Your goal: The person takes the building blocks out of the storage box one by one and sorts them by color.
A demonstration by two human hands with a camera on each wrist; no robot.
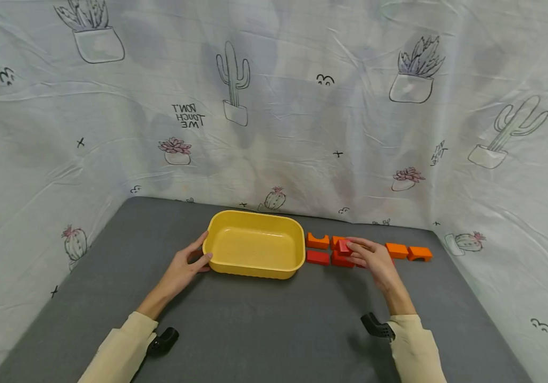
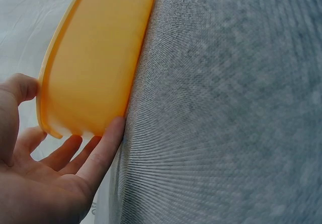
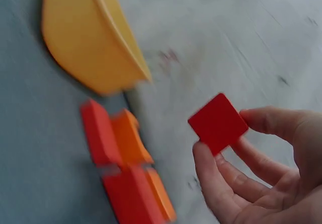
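Observation:
A yellow plastic tub point(image 1: 254, 269) rests on the grey table. My left hand point(image 1: 184, 268) holds its left end, the thumb at the rim and the fingers against the outer end wall in the left wrist view. My right hand point(image 1: 371, 259) pinches a small red block point(image 3: 219, 124) between thumb and fingers, raised above several other blocks. Below it lie a red block point(image 1: 318, 258) and an orange block with a curved notch point(image 1: 318, 241). Part of the block row is hidden behind my right hand.
Farther right stand an orange block point(image 1: 396, 250) and an orange arch block point(image 1: 419, 254). A white cloth printed with cacti point(image 1: 274, 133) hangs behind and at both sides of the grey table point(image 1: 264, 330).

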